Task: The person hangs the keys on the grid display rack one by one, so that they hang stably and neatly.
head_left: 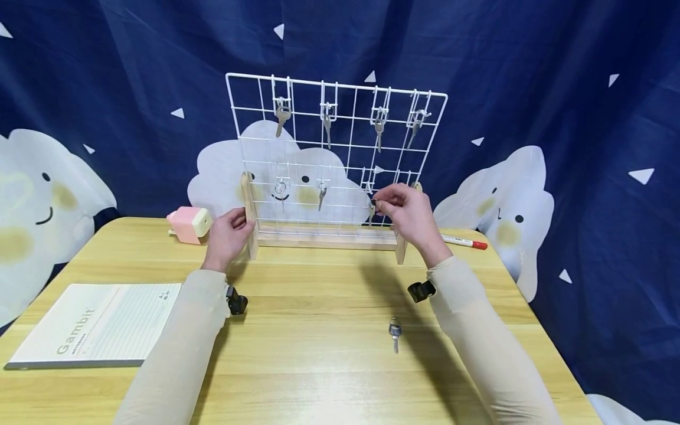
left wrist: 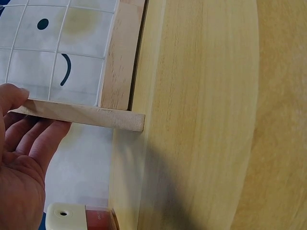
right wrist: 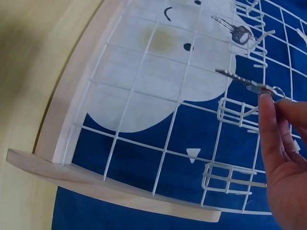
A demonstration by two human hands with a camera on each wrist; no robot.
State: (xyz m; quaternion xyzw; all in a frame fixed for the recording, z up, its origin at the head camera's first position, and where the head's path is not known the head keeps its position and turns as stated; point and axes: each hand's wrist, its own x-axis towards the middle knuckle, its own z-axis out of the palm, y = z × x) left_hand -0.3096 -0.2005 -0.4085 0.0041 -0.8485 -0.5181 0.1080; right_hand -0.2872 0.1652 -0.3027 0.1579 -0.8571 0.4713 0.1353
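Note:
A white wire grid rack point(head_left: 350, 144) stands upright between wooden side posts, with several keys hanging from its hooks. My left hand point(head_left: 228, 236) holds the left wooden post point(left wrist: 91, 115), thumb on one side and fingers on the other. Between thumb and fingertips, my right hand point(head_left: 409, 212) pinches a key point(right wrist: 242, 81) with a small ring. That key is beside a lower-row hook point(right wrist: 235, 112) of the grid; whether its ring touches the hook I cannot tell. Another key point(right wrist: 240, 34) hangs from the neighbouring hook. One more key point(head_left: 395, 334) lies on the table in front.
A notebook point(head_left: 101, 324) lies at the table's left. Behind my left hand sits a pink and cream pencil sharpener point(head_left: 190, 225). A red-capped marker point(head_left: 464, 242) lies right of the rack. A dark blue curtain point(head_left: 499, 71) with cloud faces hangs behind the table.

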